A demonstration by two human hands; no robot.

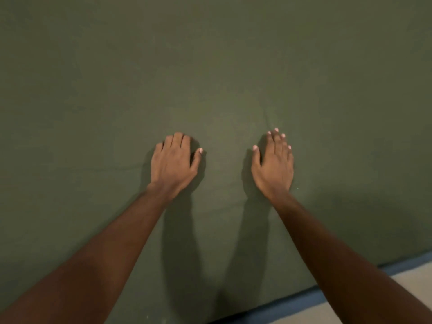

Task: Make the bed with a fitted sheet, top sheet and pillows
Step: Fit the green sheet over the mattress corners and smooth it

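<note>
- We find the green sheet (210, 66) spread across nearly the whole view, reaching to 12, 3 and 9 o'clock; whether it is the fitted or the top sheet cannot be told.
- The left hand (174, 163) rests palm-down on the sheet just left of centre, thumb out, fingertips bent onto the cloth and holding nothing we can see.
- The right hand (274, 164) lies flat beside it, fingers straight and close together, pressing the cloth.
- A short crease (266, 118) runs toward 12 o'clock from the right fingertips.
- At 5 o'clock a blue strip (292, 305) borders the sheet, with a pale floor (385, 300) beyond.
- We judge the step in hand to be smoothing the laid sheet.
- The next move calls for sweeping both palms outward, toward 9 and 3 o'clock, to clear that crease.
</note>
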